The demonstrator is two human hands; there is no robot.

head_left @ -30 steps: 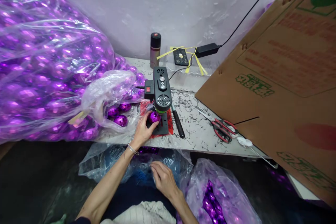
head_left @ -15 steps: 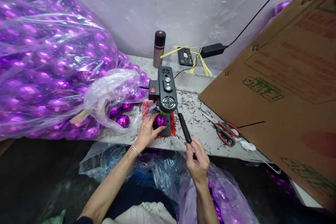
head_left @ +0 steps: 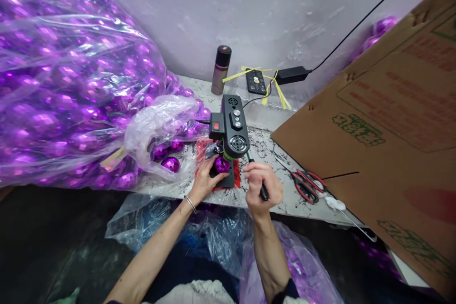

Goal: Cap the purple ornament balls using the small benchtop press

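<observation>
My left hand [head_left: 206,178] holds a shiny purple faceted ball [head_left: 222,165] between thumb and fingers, under the head of a small black bench press [head_left: 235,126]. The ball sits over the press's dark base plate [head_left: 226,181], which lies on a red sheet [head_left: 238,178]. My right hand [head_left: 263,185] is closed in a fist round the press's black lever handle [head_left: 264,194]; the handle's end sticks out below the fingers. A few loose purple balls [head_left: 170,164] lie left of my left hand.
A big clear bag of purple balls [head_left: 71,90] fills the left. Behind the press stand a spray can [head_left: 221,70], a phone [head_left: 255,81] and a black power adapter [head_left: 292,75]. Red-handled scissors [head_left: 307,185] lie beside a large carton [head_left: 377,152] on the right. Dark scraps litter the tabletop [head_left: 261,145].
My right hand has gone from touching the lever's end with its fingertips to wrapping round the handle higher up. My left hand stays at the ball. The view has shifted slightly.
</observation>
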